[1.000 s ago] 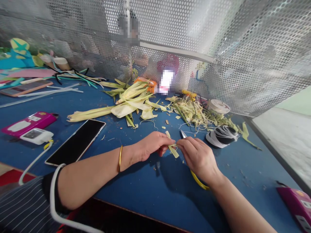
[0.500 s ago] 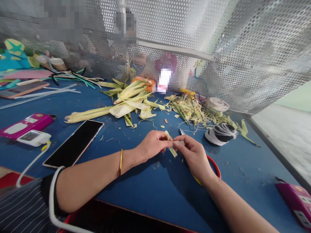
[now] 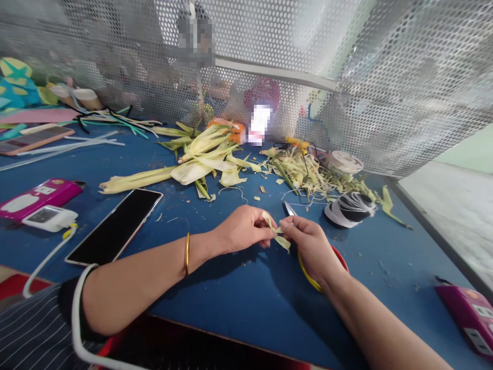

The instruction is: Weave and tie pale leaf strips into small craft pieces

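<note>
Between thumb and fingers, my left hand (image 3: 246, 228) pinches a small pale-green strip of corn husk (image 3: 284, 241). Facing it, my right hand (image 3: 308, 246) is closed in a pinch on the same strip, close to my left fingertips. Under my right hand lie scissors (image 3: 308, 272) with red and yellow handles, partly hidden, the blade tip pointing away. Beyond the hands sits a heap of corn husks (image 3: 192, 172). A pile of shredded husk scraps (image 3: 296, 172) lies to its right. A spool of white thread (image 3: 348, 210) stands right of my right hand.
A black-screened phone (image 3: 115, 226) lies left of my left arm, beside a magenta power strip (image 3: 42, 198) with a white plug and cable. Another magenta power strip (image 3: 466, 318) is at the right edge. A perforated metal panel (image 3: 269, 46) rises behind the blue table (image 3: 239, 313).
My right hand has drawn slightly back and its grip has shifted along the husk strip. More of the strip and the scissors now shows. The view has moved a little.
</note>
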`<state>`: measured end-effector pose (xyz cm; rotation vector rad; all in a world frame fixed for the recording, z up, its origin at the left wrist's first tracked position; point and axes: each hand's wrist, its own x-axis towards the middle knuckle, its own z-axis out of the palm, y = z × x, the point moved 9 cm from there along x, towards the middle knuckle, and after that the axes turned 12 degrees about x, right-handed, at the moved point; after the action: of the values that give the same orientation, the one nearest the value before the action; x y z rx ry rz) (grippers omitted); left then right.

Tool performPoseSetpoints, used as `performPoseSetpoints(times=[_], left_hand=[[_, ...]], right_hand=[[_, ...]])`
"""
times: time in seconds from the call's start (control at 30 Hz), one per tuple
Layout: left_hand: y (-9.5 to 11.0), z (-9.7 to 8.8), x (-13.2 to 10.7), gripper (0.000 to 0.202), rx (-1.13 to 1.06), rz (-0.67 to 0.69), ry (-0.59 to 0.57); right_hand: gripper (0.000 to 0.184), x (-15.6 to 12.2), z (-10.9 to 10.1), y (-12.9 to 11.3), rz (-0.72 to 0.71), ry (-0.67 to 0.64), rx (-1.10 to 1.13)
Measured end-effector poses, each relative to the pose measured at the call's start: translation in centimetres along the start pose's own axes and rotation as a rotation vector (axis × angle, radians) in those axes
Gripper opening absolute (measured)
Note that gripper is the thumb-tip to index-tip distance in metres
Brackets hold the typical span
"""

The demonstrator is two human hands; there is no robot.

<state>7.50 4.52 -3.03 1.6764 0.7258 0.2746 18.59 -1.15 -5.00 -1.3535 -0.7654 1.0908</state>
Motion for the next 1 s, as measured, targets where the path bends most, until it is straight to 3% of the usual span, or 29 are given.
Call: performPoseSetpoints(times=[0.33, 0.6, 0.87, 1.0], left_hand=[[-0.1, 0.1, -0.1, 0.004, -0.014, -0.042, -0.070], [-0.7, 0.4, -0.1, 0.011, -0.107, -0.081, -0.072], [-0.2, 0.0, 0.1, 0.013, 0.017, 0.010, -0.045], [-0.4, -0.5, 0.0, 0.022, 0.025, -0.031, 0.005]], right_hand=[[0.037, 0.1, -0.3, 0.1, 0.007, 0.074, 0.071], [0.040, 0.3, -0.3, -0.5, 0.015, 0.033, 0.090], [0.043, -0.1, 1.0, 0.2, 0.146, -0.092, 0.187], [0.036, 0.4, -0.5, -1.1, 0.006, 0.029, 0.153]])
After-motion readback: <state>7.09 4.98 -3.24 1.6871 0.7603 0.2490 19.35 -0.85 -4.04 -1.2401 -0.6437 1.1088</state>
